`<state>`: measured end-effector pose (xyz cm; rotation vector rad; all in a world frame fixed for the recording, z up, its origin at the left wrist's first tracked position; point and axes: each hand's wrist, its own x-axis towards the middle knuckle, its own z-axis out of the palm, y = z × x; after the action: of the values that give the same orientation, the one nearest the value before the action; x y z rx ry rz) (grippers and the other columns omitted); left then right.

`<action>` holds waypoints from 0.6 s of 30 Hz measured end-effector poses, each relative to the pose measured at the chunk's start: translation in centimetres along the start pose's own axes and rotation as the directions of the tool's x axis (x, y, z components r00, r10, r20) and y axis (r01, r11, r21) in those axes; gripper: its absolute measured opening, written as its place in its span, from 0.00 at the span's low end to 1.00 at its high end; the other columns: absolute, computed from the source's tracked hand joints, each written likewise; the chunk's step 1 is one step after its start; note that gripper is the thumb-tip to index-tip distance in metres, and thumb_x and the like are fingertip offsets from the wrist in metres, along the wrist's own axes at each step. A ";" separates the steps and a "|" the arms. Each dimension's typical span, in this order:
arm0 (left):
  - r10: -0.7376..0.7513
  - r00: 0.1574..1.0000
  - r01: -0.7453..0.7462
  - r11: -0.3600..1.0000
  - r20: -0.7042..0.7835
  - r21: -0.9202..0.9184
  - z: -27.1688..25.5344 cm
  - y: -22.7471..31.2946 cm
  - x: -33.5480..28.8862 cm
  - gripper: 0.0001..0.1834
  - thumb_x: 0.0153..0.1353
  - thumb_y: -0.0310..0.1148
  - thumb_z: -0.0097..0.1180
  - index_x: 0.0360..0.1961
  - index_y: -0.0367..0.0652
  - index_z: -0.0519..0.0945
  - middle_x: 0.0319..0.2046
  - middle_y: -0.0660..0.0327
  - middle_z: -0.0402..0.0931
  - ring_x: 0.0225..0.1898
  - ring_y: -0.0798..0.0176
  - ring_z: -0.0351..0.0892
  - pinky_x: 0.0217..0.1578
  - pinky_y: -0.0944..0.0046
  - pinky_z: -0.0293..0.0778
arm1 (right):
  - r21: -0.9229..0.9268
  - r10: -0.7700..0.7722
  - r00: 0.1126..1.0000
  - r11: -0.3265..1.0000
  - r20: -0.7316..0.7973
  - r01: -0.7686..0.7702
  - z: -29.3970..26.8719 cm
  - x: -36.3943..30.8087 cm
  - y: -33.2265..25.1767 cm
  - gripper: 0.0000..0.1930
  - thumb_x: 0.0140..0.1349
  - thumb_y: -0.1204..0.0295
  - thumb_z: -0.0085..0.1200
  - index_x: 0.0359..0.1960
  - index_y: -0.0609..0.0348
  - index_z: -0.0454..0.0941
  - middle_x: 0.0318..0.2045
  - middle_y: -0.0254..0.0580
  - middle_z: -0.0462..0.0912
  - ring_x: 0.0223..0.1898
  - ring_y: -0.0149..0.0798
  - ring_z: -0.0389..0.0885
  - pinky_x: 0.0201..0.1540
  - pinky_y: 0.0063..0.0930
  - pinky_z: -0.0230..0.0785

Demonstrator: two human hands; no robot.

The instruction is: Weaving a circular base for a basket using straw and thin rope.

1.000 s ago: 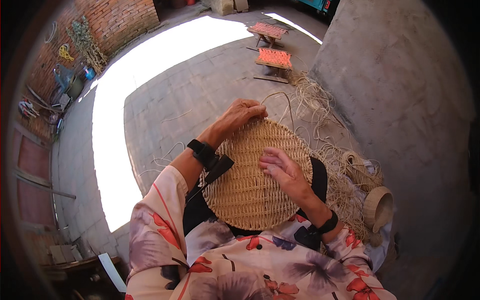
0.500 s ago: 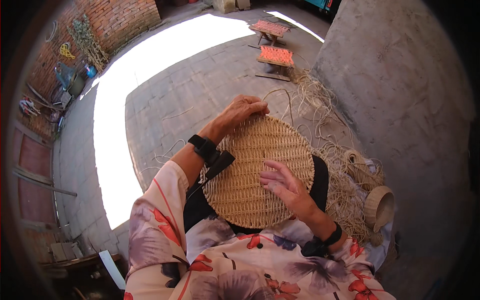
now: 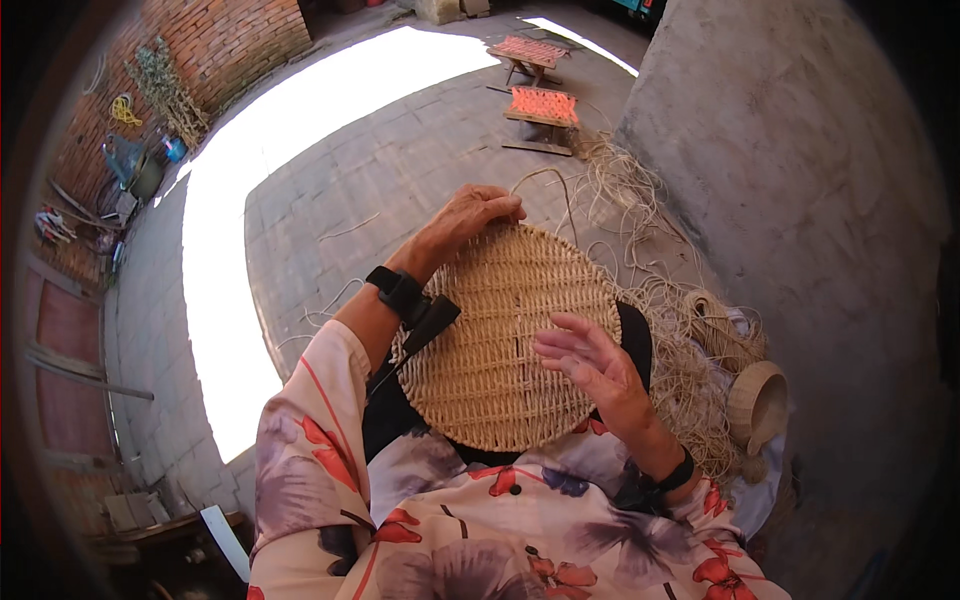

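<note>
A round woven mat [image 3: 480, 350] of pale straw cord rests on my lap, tilted up toward its far edge. My left hand [image 3: 478, 214] is closed on that far rim, thumb pressed to the fingers. From beside the thumb a strand of cord [image 3: 562, 185] loops up and off to the right. Over the right part of the mat hovers my right hand [image 3: 590, 362], its fingers apart and nothing in them. Whether its fingertips touch the weave I cannot tell.
To my right lies a tangled heap of cord [image 3: 690, 370] with a coil [image 3: 718, 325] and a small woven basket [image 3: 757, 405]. Two folding stools [image 3: 541, 115] with orange woven seats stand ahead. A grey wall [image 3: 790, 180] rises on the right; brick wall [image 3: 235, 50] at far left.
My right hand has shifted slightly right and up over the mat, its fingers lifting. My left hand keeps its hold on the far rim. The whole view has shifted slightly.
</note>
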<state>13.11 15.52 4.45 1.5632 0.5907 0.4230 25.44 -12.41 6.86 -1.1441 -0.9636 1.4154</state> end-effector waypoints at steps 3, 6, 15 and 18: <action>0.040 0.999 -0.040 0.999 0.012 0.021 0.0 0.5 -0.2 0.20 0.68 0.46 0.56 0.39 0.36 0.84 0.36 0.63 0.80 0.41 0.68 0.78 0.47 0.68 0.73 | 0.002 -0.094 0.995 0.996 -0.024 0.094 0.0 0.8 0.5 0.27 0.69 0.76 0.50 0.69 0.66 0.57 0.63 0.58 0.70 0.65 0.46 0.70 0.68 0.37 0.61; 0.037 0.999 -0.038 0.999 0.012 0.025 0.3 0.5 0.1 0.20 0.68 0.46 0.55 0.39 0.36 0.84 0.37 0.62 0.81 0.40 0.68 0.78 0.47 0.68 0.73 | -0.094 0.001 0.999 0.996 0.036 0.003 0.6 1.4 2.1 0.29 0.70 0.69 0.50 0.70 0.64 0.57 0.63 0.57 0.70 0.65 0.45 0.71 0.68 0.37 0.62; 0.031 0.999 -0.032 0.999 0.013 0.033 0.3 0.4 0.2 0.21 0.67 0.47 0.56 0.39 0.36 0.84 0.36 0.62 0.81 0.41 0.67 0.78 0.47 0.67 0.73 | -0.019 0.032 0.999 0.999 0.023 -0.032 -0.2 2.0 1.1 0.28 0.71 0.71 0.51 0.70 0.60 0.58 0.62 0.56 0.71 0.64 0.45 0.71 0.68 0.36 0.62; 0.002 1.000 -0.002 1.000 -0.008 -0.008 -0.2 -0.2 -0.4 0.22 0.67 0.48 0.56 0.39 0.36 0.84 0.36 0.61 0.80 0.42 0.67 0.78 0.48 0.67 0.73 | -0.009 -0.049 0.999 0.999 -0.004 0.049 -0.7 1.2 -0.9 0.29 0.71 0.65 0.51 0.69 0.62 0.58 0.63 0.56 0.71 0.64 0.44 0.71 0.66 0.37 0.64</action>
<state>12.64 15.42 4.27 1.5551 0.5926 0.4329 26.27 -11.09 7.40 -1.1222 -0.9895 1.3698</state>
